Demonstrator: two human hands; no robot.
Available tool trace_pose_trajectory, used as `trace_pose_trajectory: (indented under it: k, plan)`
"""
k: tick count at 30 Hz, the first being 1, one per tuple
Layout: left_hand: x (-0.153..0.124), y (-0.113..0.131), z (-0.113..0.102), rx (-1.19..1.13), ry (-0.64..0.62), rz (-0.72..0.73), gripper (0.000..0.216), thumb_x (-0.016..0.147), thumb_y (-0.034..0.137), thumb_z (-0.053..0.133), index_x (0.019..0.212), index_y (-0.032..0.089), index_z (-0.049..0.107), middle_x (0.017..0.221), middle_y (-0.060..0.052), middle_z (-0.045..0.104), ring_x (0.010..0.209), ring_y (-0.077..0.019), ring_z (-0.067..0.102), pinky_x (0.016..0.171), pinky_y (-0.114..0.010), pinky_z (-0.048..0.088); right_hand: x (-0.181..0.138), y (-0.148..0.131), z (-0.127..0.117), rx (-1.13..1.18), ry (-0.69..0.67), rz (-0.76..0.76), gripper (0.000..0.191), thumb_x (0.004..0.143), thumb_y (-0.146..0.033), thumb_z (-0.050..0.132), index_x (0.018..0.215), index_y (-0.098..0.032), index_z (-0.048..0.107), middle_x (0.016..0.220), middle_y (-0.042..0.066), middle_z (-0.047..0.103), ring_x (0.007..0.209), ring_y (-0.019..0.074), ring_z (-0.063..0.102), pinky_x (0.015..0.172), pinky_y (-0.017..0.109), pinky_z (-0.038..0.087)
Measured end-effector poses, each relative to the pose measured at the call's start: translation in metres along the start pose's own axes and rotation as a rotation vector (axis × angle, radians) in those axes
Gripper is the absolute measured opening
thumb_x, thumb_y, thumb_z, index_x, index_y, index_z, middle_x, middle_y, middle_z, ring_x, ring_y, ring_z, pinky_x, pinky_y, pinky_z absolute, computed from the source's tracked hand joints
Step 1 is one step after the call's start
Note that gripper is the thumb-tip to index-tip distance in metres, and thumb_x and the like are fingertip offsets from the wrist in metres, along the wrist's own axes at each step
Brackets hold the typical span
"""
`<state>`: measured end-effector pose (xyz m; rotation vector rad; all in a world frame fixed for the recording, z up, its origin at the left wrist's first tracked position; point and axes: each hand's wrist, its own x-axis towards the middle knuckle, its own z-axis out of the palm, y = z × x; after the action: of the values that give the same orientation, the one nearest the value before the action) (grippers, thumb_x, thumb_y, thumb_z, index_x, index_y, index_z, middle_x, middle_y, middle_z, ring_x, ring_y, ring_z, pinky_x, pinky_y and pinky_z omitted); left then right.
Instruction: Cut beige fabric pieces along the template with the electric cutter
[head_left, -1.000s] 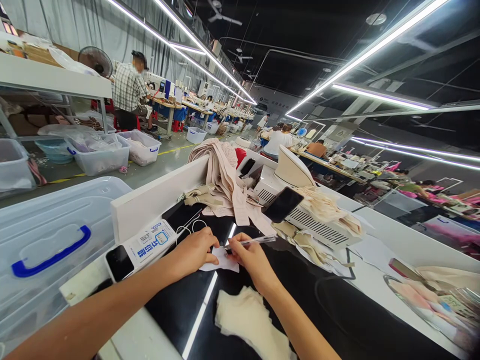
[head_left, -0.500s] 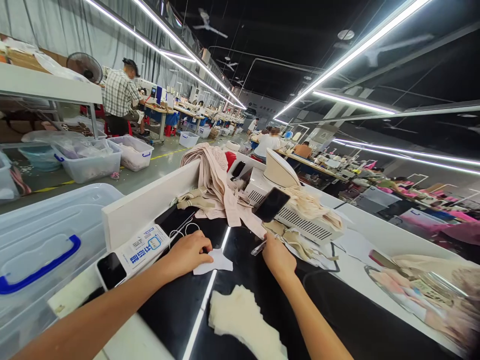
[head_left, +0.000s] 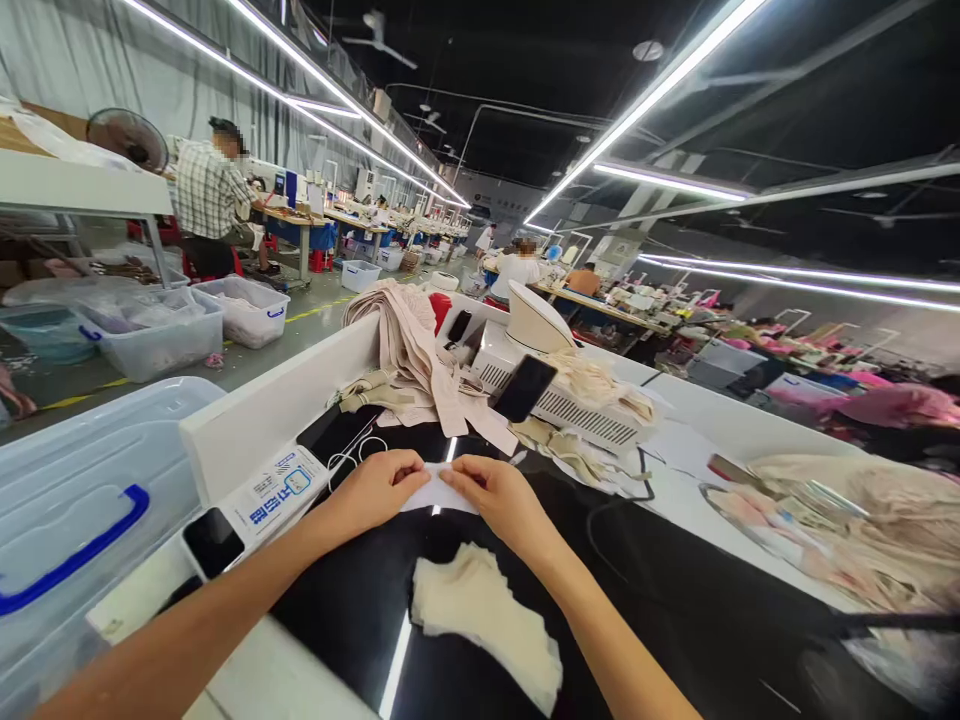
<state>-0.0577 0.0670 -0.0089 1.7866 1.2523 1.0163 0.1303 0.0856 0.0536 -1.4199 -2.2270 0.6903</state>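
Observation:
My left hand (head_left: pixel 379 489) and my right hand (head_left: pixel 496 497) meet over a small white fabric piece (head_left: pixel 439 492) on the glossy black worktop (head_left: pixel 660 610). Both pinch its edges, fingers curled onto it. No pen shows in my right hand. Just below the hands lies a stack of cream fabric pieces (head_left: pixel 484 620).
A phone (head_left: pixel 212 541), a printed white box (head_left: pixel 274 492) and a white cable (head_left: pixel 358 452) lie left. Beige garments (head_left: pixel 409 350) and a white machine (head_left: pixel 555 395) bearing a dark phone (head_left: pixel 524 388) stand behind. A clear bin lid (head_left: pixel 71 500) sits far left. Workers sit beyond.
My right hand went out to the right with the pen, then came back without it and now grips the white piece together with my left hand. The camera shifted slightly.

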Motion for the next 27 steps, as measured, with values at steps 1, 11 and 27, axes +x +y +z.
trace_pose_trajectory:
  k: [1, 11, 27]
  plan:
    - [-0.001, 0.003, 0.0, -0.03, -0.014, 0.016, 0.027, 0.09, 0.041, 0.052, 0.078, 0.018, 0.06, 0.07, 0.004, 0.056, 0.063, -0.0126, 0.048, 0.059, -0.025, 0.034, -0.004, -0.002, 0.0, 0.03, 0.022, 0.01, 0.031, 0.085, -0.044, 0.058, 0.068, -0.019, 0.066, 0.06, -0.003, 0.054, 0.06, 0.014, 0.049, 0.055, 0.025, 0.036]
    - [-0.011, 0.014, 0.001, -0.124, -0.076, 0.063, 0.052, 0.101, 0.049, 0.022, 0.094, 0.016, 0.062, 0.086, -0.006, 0.067, 0.08, -0.017, 0.063, 0.074, -0.028, 0.049, -0.106, -0.004, -0.023, 0.266, 0.177, 0.235, 0.04, 0.086, -0.057, 0.054, 0.072, -0.02, 0.06, 0.062, -0.004, 0.044, 0.055, 0.0115, 0.037, 0.051, 0.024, 0.03]
    - [-0.039, 0.039, 0.035, 0.519, -0.262, 0.035, 0.049, 0.078, 0.053, 0.075, 0.106, 0.014, 0.066, 0.106, -0.011, 0.064, 0.101, -0.0315, 0.057, 0.089, -0.042, 0.042, -0.122, 0.027, 0.04, -0.033, 0.287, 0.182, 0.028, 0.092, -0.04, 0.053, 0.07, -0.023, 0.057, 0.071, 0.002, 0.059, 0.074, 0.0232, 0.053, 0.071, 0.035, 0.037]
